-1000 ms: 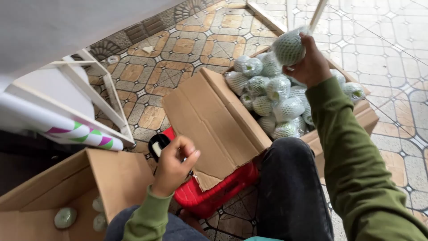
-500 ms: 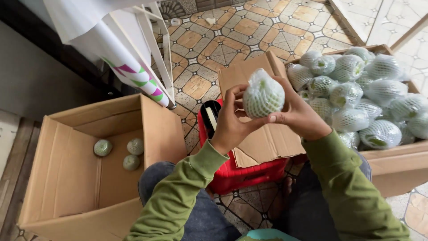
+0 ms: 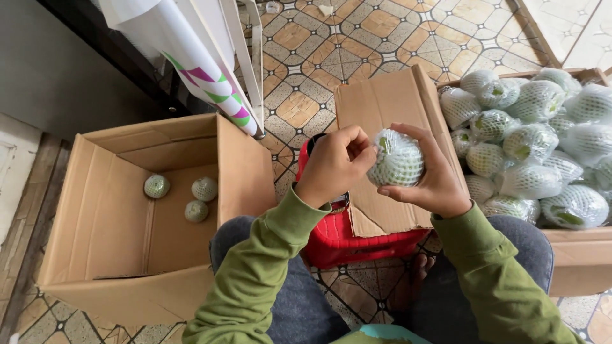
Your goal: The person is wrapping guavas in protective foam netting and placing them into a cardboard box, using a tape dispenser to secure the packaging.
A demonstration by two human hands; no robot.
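Both hands now meet over the lap. Right hand (image 3: 428, 181) cups the green fruit in white foam netting (image 3: 396, 158), lifted from the full cardboard box (image 3: 577, 255); left hand (image 3: 331, 164) pinches its netting. Brown cardboard box (image 3: 108, 223), left, holds three.

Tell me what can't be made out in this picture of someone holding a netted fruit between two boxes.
- The netted fruit: its back is hidden by the right hand; the left hand covers its left edge.
- The red crate: what it holds is hidden by a cardboard flap.
- The full box: cut off by the right edge, lower layers buried.
- The three fruits in the left box: too small to tell their kind.
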